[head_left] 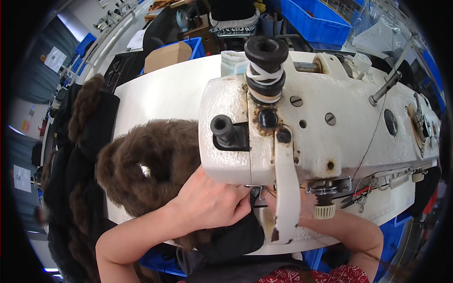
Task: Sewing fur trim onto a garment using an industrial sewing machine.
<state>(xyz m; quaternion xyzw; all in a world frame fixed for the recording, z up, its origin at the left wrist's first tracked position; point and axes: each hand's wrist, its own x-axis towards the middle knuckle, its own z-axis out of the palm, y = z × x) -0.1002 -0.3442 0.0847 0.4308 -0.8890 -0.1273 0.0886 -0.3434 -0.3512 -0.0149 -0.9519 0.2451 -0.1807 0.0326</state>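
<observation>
A white sewing machine (pixel 349 137) with worn, rusty fittings fills the middle and right of the head view. Close to its needle area, my left hand (pixel 212 200) is closed, fingers curled on black fabric (pixel 238 240). That fabric lies along a brown fur piece (pixel 155 174), which is bunched on the white table left of the machine head. My right hand (pixel 306 203) reaches in from the other side, under the head. The white lever (pixel 287 198) and the machine body hide most of its fingers, so its grip cannot be made out.
Red-handled snips (pixel 356 197) lie under the machine arm on the white tabletop (pixel 158 96). More black garments with brown fur (pixel 87 108) are heaped along the left edge. Behind stand a cardboard piece (pixel 167 56) in a blue bin and a larger blue crate (pixel 316 21).
</observation>
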